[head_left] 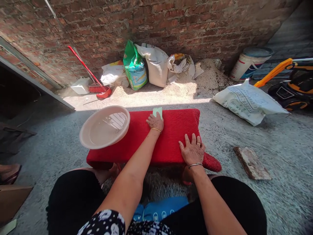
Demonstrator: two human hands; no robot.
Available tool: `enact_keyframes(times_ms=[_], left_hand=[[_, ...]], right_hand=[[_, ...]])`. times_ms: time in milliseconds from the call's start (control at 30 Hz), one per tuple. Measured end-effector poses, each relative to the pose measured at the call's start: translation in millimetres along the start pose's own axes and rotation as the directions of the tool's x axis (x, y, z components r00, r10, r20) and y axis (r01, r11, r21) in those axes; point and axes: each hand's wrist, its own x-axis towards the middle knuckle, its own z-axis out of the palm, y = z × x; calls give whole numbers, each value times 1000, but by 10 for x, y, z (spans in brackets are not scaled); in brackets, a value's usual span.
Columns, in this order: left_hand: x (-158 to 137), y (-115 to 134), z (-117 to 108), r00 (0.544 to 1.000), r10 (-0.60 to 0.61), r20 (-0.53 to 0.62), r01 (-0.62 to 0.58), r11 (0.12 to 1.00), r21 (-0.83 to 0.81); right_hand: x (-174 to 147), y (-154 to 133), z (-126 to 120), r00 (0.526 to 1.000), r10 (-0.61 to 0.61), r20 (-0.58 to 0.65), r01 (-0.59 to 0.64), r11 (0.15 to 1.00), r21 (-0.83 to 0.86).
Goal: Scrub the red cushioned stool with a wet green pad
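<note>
Left grip (155, 122): we have our fingers closed over the near end of a pale green block (157, 111), its far end showing beyond our fingertips.
Right grip (193, 150): we hold nothing in it; it is released, palm down, fingers spread on the red cover near the right end.
Green block: we see it on the far side of the bench, just left of its middle length.
Red bench (172, 130): we have it crosswise before our knees, its top covered in ribbed red cloth, with a red leg-like piece (212, 162) sticking out at the near right.
Basin (85, 137): we see it at the left end of the bench, pale pink, holding water that mirrors bright stripes, its rim passing the left edge.
Far wall: we face red brick (158, 23), with a green bag (135, 70) and a tall white sack (156, 70) standing side by side near its foot, and a red-handled broom (84, 62) leaning to their left.
Right floor: we see a plump white sack (246, 101) lying far right, and nearer to us a rough slab (251, 164), well apart from the bench.
</note>
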Motion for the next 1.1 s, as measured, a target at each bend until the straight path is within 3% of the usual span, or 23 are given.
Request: enact_keyframes(times_ms=[67,133,200,267,333,467,567,667,733,800,867,967,1100], left_hand=[[-100,304,47,999,42,2,-42,999,-21],[-263,639,89,983,182,19,-181,982,-48],[-398,889,112,935,352,39,-349,935,-69],[-431,984,117,886,461,46,-457,886,-74],[-346,942,113,887,460,43,-457,887,-59],[-88,828,108,962,272,29,-270,962,-50],[-126,986,116,975,218,33,-215,974,-75],[-363,1226,108,936,347,59,-340,934,-112],[-509,1290,83,867,493,74,-482,867,-128],[-571,1216,45,805,587,82,-577,808,-123],[-538,1008,-2,795,600,88,-593,800,-96],[-389,511,-71,862,497,96,-497,867,-29],[-222,-272,-121,970,237,59,-241,968,68]], right_hand=[[2,-1,-4,1000,0,2,0,1000,0],[5,2,-6,1000,1,9,-1,1000,-2],[7,7,-6,1000,-2,18,2,1000,0],[8,9,-5,1000,-6,19,6,1000,6],[9,8,-3,1000,-6,10,6,1000,14],[12,2,-4,1000,2,-5,-2,1000,23],[15,5,-4,1000,2,-1,-2,1000,19],[17,14,-2,1000,-2,17,1,1000,10],[17,17,1,1000,-5,23,4,1000,6],[14,15,5,1000,-6,17,6,1000,2],[11,9,11,1000,-3,4,3,1000,-4],[7,1,15,1000,-3,-10,3,1000,-12],[5,-3,13,1000,-1,-5,1,1000,-19]])
